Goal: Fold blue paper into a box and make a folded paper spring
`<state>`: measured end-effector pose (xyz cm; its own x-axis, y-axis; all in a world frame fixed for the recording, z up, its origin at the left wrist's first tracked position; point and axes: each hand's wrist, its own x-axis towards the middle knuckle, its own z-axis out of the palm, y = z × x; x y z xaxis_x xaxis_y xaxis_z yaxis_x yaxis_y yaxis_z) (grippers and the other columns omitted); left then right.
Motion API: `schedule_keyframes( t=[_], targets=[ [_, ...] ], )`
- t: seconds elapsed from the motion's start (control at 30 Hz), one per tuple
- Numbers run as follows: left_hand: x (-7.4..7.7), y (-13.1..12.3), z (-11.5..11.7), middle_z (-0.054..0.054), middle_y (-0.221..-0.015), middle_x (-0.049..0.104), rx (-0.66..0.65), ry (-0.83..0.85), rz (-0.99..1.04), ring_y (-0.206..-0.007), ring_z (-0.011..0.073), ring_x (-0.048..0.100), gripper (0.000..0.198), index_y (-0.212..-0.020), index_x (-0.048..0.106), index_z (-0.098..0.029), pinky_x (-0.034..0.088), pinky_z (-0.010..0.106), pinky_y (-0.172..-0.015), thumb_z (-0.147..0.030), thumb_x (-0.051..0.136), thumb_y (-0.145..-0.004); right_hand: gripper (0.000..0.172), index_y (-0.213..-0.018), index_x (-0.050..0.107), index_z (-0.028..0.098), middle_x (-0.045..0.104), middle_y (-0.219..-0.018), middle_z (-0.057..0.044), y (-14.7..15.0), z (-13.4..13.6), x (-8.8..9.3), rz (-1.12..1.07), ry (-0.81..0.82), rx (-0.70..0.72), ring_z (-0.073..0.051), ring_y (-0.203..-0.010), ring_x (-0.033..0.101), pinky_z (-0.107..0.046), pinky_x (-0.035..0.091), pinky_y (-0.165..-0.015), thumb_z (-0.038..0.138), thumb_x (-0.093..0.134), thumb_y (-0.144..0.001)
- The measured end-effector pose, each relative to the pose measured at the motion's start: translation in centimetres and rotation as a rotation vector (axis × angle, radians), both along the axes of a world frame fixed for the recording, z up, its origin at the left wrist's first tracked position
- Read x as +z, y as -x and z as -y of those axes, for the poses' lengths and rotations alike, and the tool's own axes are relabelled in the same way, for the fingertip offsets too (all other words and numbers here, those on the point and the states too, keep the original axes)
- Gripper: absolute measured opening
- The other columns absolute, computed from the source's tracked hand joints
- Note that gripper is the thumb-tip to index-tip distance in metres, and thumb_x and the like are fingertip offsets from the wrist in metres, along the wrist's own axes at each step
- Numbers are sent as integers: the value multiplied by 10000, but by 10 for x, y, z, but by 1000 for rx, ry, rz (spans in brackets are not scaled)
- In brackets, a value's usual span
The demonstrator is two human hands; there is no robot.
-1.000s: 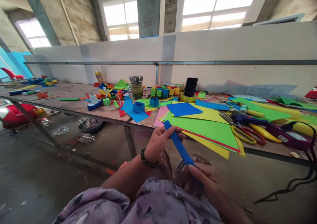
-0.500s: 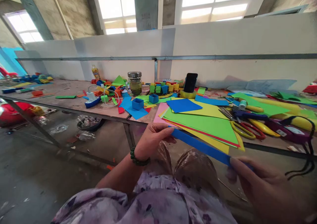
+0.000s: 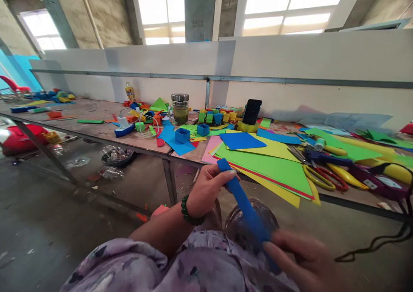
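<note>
A long blue strip (image 3: 242,201), which looks like foam sheet or stiff paper, slants between my two hands above my lap. My left hand (image 3: 209,186) pinches its upper end between thumb and fingers, and a short tip sticks out past the thumb. Lower down and nearer to me, my right hand (image 3: 298,257) grips the other end; this hand is blurred by motion. Just beyond the strip, a stack of coloured sheets lies at the table's edge, with a green sheet (image 3: 267,167) and a blue sheet (image 3: 243,140) on it.
Small blue boxes (image 3: 182,135) stand left of the stack. Behind are a glass jar (image 3: 180,109), a phone (image 3: 252,111) propped upright and several coloured blocks. Scissors (image 3: 319,178) and a purple tool (image 3: 376,182) lie on the right. A power strip (image 3: 124,130) sits at the left.
The strip has swung from nearly level to a steep slant. My right hand has moved left and down towards me with its end. More of the strip's tip shows past my left thumb.
</note>
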<state>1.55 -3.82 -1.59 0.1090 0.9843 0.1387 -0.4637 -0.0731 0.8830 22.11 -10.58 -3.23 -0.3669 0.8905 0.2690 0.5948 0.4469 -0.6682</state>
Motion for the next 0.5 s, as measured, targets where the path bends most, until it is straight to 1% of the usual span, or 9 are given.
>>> schedule_keyframes(
  t=[0.07,0.17,0.23,0.3,0.4,0.5],
  targets=[
    [0,-5,-5,3,-616,644,0,9,9,-524,62,523,319,-655,697,-121,412,174,-513,-429,778,-648,443,-476,435,186,382,-450,39,9,-2,-6,33,-19,51,-89,-426,395,-213,299,-435,401,534,-850],
    [2,-17,-14,2,-622,628,-55,32,17,-535,69,528,354,-686,687,-115,389,173,-502,-445,795,-620,481,-491,313,184,246,-466,61,23,-5,-14,21,29,125,-67,-424,277,-220,214,-422,397,506,-876],
    [3,-24,-17,-7,-603,605,-75,15,11,-515,55,499,366,-676,674,-111,359,164,-484,-450,799,-615,487,-507,287,185,205,-488,66,30,-6,-18,-17,67,182,-64,-440,230,-225,191,-427,411,494,-886],
    [4,-29,-17,-16,-568,576,-96,-7,-17,-487,42,458,385,-659,667,-108,328,159,-464,-477,775,-643,477,-522,304,185,217,-505,65,32,-7,-20,-46,102,230,-67,-461,231,-226,198,-442,424,483,-894],
    [3,-28,-16,-3,-552,572,-136,-15,-56,-479,50,461,440,-660,688,-107,330,167,-455,-543,693,-716,477,-526,305,186,241,-507,59,27,-5,-19,-67,112,199,-72,-469,263,-226,216,-453,430,477,-899],
    [0,-19,-17,14,-627,636,-173,1,-59,-523,64,520,368,-754,735,-123,379,168,-489,-488,724,-707,495,-502,311,190,273,-481,51,16,-1,-14,-164,63,48,-80,-452,307,-218,253,-441,454,490,-881]
  ],
)
